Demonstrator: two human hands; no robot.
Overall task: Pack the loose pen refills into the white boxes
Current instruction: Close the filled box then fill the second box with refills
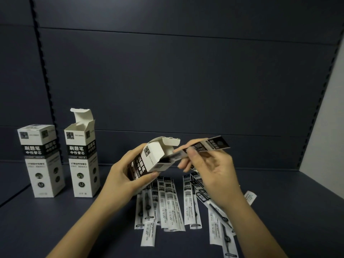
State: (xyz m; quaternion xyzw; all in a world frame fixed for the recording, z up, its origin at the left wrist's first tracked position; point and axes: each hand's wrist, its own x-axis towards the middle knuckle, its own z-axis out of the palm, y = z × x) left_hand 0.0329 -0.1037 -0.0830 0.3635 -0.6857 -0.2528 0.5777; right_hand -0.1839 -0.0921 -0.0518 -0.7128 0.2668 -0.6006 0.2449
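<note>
1. Head view shows our left hand (123, 175) wrapped around a white box (149, 161), tilted so its open mouth faces right, which we judge makes it easy to slide a refill in lengthwise.
2. Our right hand (214, 174) pinches a packaged refill (202, 147) between fingertips, its lower end already inside the mouth and the rest slanting up to the right.
3. The raised lid flap (167, 141) sits just above the refill and could snag it.
4. Loose refills (171, 203) lie fanned on the dark shelf (55, 229) below both hands, near its front edge.
5. Toward the back left stand an open box (82, 162) and, left of it, a closed box (41, 161), well apart from the hands.
</note>
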